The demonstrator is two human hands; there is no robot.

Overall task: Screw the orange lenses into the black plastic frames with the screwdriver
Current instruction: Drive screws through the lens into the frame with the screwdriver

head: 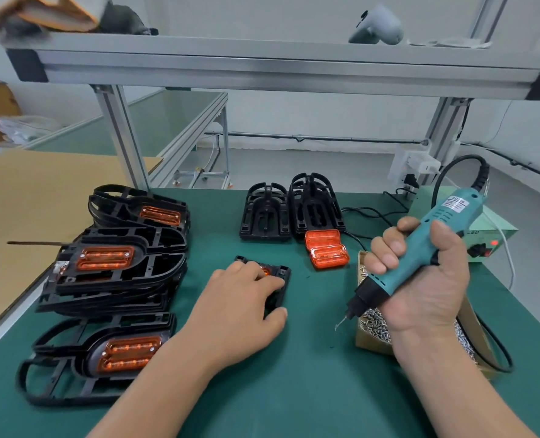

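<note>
Mid worktop (294, 384): black frame (283, 277) with orange lens (265, 270) in it, mostly covered by left hand (246, 298); fingers spread flat on it, thumb at near edge. Right hand (420, 279) just right of frame, fist wrapped round teal screwdriver (417, 252). Bit angled down-left, tip between frame and screw box (373, 330), clear of frame. Spare lenses (325, 251) and empty frames (264, 213) toward far edge. Finished stacks (110, 263) along left edge.
</note>
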